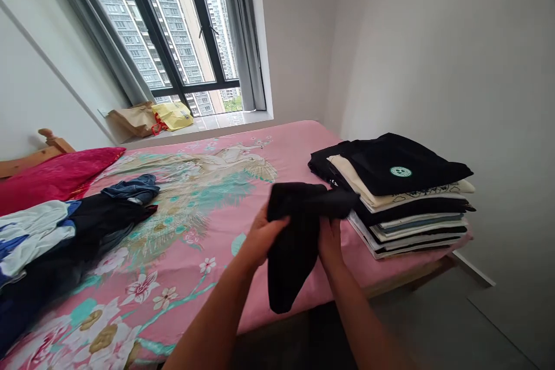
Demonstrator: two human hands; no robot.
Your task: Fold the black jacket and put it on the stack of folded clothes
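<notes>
Both my hands hold a black garment [295, 237] above the near edge of the bed. My left hand [260, 237] grips its left side with the fingers curled into the cloth. My right hand [330, 240] grips the right side, partly hidden behind the fabric. The garment's lower part hangs down between my forearms. Its upper right end reaches toward a stack of folded shirts [399, 196] on the bed's right corner, black, white and cream, with a black one bearing a small green round logo on top.
The bed has a pink floral sheet [195, 208]. A heap of unfolded dark and white clothes [65, 231] lies at the left, beside a red pillow [56, 176]. Paper bags [151, 118] sit on the window sill. A white wall stands right of the bed.
</notes>
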